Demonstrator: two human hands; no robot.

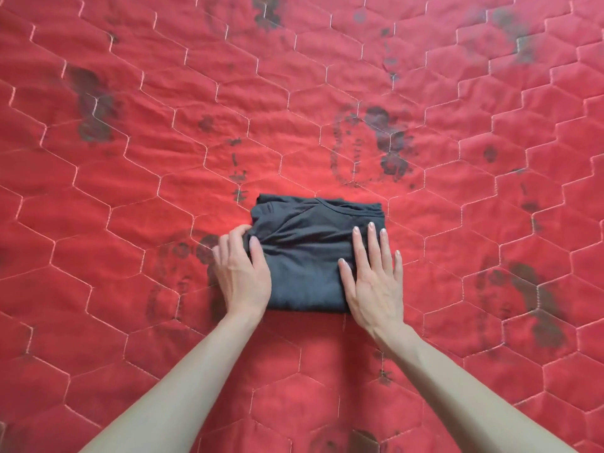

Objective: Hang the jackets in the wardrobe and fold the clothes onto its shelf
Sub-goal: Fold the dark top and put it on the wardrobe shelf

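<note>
Garment: dark top (307, 256), folded into a compact square, centre of frame on the red quilt (130, 158).
Left hand (242, 273): I see its fingers curled, gripping the fold's left edge.
Right hand (376, 276): fingers straight, apart, pressing flat.
Progress: I judge folding nearly done; shelving remains, wardrobe unseen.

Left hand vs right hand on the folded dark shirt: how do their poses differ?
The left hand curls at the folded dark shirt's left edge, thumb on top and fingers tucked at its side, gripping it; the right hand lies flat with straight, spread fingers. The left hand sits mostly off the shirt over the red quilt; the right hand rests largely on the shirt's right part. Both touch the shirt.
</note>
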